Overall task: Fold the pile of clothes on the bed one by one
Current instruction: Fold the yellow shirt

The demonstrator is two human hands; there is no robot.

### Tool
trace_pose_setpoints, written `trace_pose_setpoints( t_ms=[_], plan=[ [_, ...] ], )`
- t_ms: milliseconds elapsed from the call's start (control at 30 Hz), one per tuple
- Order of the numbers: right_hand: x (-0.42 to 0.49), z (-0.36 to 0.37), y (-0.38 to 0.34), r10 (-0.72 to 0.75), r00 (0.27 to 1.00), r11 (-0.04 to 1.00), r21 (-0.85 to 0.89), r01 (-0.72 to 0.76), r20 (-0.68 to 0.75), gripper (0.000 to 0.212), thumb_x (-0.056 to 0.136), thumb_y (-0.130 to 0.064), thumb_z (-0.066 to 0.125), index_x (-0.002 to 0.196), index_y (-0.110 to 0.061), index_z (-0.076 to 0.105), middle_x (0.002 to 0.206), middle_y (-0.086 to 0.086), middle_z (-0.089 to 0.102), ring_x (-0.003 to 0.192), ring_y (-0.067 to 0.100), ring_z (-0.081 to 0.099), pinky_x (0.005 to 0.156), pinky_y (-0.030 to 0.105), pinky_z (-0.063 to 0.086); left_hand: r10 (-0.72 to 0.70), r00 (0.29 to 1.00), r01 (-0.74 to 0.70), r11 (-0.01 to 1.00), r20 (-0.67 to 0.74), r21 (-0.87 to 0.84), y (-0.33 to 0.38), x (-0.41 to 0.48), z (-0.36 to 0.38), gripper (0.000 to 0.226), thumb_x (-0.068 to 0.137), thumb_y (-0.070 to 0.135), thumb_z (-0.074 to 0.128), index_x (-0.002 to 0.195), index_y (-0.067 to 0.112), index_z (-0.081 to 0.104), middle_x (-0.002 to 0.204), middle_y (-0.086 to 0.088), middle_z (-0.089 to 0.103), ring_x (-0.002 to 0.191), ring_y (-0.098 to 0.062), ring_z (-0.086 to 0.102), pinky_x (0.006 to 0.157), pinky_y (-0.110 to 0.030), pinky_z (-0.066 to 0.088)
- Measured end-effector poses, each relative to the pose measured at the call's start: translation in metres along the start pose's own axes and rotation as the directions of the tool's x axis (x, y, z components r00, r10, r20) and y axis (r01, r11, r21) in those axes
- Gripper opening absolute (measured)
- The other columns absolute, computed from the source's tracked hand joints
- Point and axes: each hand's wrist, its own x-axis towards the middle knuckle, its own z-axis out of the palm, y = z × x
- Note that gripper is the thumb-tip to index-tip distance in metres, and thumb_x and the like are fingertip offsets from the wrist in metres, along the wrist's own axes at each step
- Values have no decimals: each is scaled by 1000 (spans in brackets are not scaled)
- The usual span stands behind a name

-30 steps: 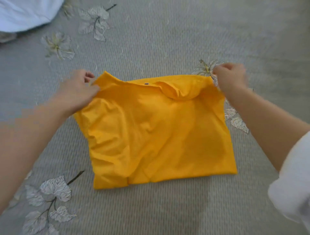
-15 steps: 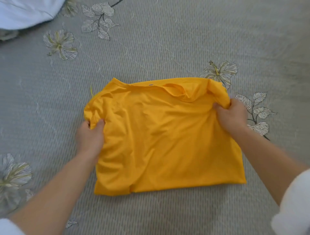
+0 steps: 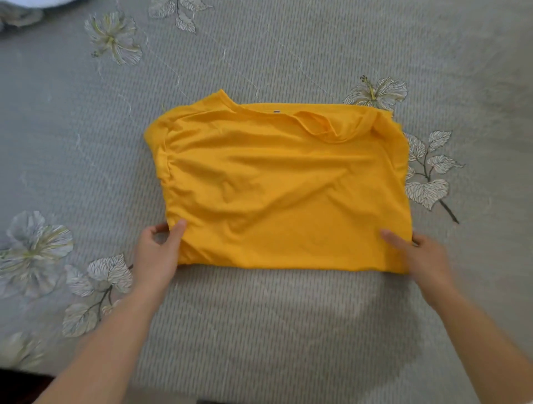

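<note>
Both hands have slid down the side edges of the folded yellow shirt since half a second ago, from about midway to its near corners; the shirt itself has kept its place, lying flat in a rough rectangle on the grey bedspread, collar along its far edge. The left hand pinches the shirt's near left corner, thumb lying on top of the cloth, the other fingers curled beneath the edge; the right hand grasps the near right corner the same way, thumb on top, fingers tucked under and mostly hidden; the cloth is wrinkled along the shirt's left side. Printed flowers and leaves lie just right of the shirt, with more beyond its left side; a sliver of white fabric shows well beyond the shirt's far left corner.
</note>
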Motion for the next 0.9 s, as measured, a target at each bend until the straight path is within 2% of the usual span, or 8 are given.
trace_pose_setpoints(
  t_ms=[200,300,400,467,567,633,767,900],
  plan=[
    [-10,-9,19,107,973,977,162,-142,204,17,77,-16,76,89,-8,67,91,11,72,76,26,69,66,37,55,30,978,-48,995,-207,-82,-6,-8,-2,29,94,39,52,111,17,47,115,-14,56,98,-32,58,81,-51,51],
    [-16,-29,29,208,842,978,-108,-178,497,35,68,-22,81,100,-12,68,94,4,75,83,23,72,64,32,57,61,946,-84,995,-319,-59,-18,-22,-12,34,95,33,52,117,8,49,118,-14,55,105,-25,54,82,-32,42],
    [-29,-40,41,389,681,889,-448,-100,620,31,71,-24,83,96,-10,71,89,8,75,75,21,71,58,28,55,-18,940,14,1000,-341,-16,-45,-38,-25,33,94,26,55,120,6,50,124,-20,54,112,-33,53,92,-41,42],
    [-37,-43,44,418,680,834,-552,-23,603,20,79,-24,77,84,-5,72,79,12,75,65,19,70,51,23,52,-67,933,83,996,-353,29,-57,-45,-31,35,92,21,58,123,8,48,124,-21,54,113,-38,52,95,-50,42],
    [-36,-44,40,129,913,819,-561,122,387,23,86,-21,68,69,-6,67,59,5,68,52,14,63,45,23,45,20,900,103,960,-435,259,-50,-57,-26,45,87,18,57,129,9,43,134,-24,42,124,-43,36,98,-57,33],
    [-34,-37,28,-185,968,830,-502,245,168,25,88,-24,63,67,-11,62,58,2,61,54,15,56,47,25,39,273,911,-135,905,-310,402,-36,-70,-9,48,84,23,52,128,6,44,137,-25,36,126,-42,32,101,-54,27],
    [-32,12,-13,-530,822,729,-383,567,208,16,93,-23,56,86,-14,67,82,0,64,77,16,56,64,32,41,598,784,-592,636,168,495,4,-88,55,39,81,23,53,118,10,59,135,-17,46,122,-38,43,99,-48,31],
    [-8,46,-35,-638,654,460,-480,747,406,26,93,-16,51,116,-11,64,116,6,58,111,23,49,90,33,39,637,631,-762,401,443,508,46,-89,119,45,87,26,58,130,16,52,144,-9,42,130,-30,39,103,-47,27]
  ],
)
